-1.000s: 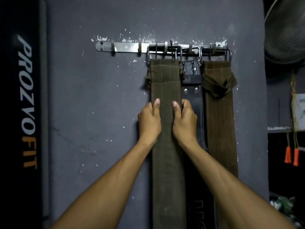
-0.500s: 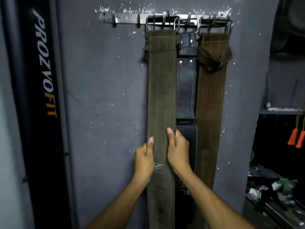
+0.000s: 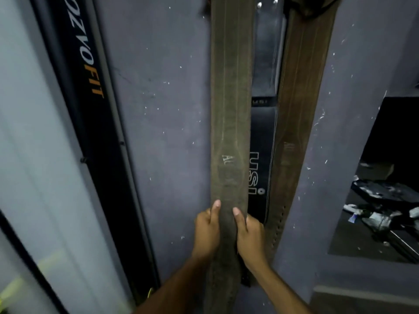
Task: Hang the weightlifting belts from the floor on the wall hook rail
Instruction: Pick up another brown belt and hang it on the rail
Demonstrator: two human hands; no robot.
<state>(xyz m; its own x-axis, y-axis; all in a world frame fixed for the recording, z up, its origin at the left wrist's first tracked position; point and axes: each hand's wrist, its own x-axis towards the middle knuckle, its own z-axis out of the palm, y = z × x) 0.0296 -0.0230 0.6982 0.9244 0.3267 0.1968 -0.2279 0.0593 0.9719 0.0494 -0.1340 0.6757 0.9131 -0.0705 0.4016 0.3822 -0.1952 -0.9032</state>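
Your left hand (image 3: 205, 232) and right hand (image 3: 249, 237) grip the olive belt (image 3: 230, 109) by its edges, fingers curled behind it, thumbs in front.

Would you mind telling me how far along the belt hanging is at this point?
Three belts already hang down the wall: an olive belt, a black belt behind it and a brown belt. In hand: the left hand and right hand grip the olive belt's edges low down. Left: letting go. The rail and the floor below are out of view, so I cannot tell if more belts remain.
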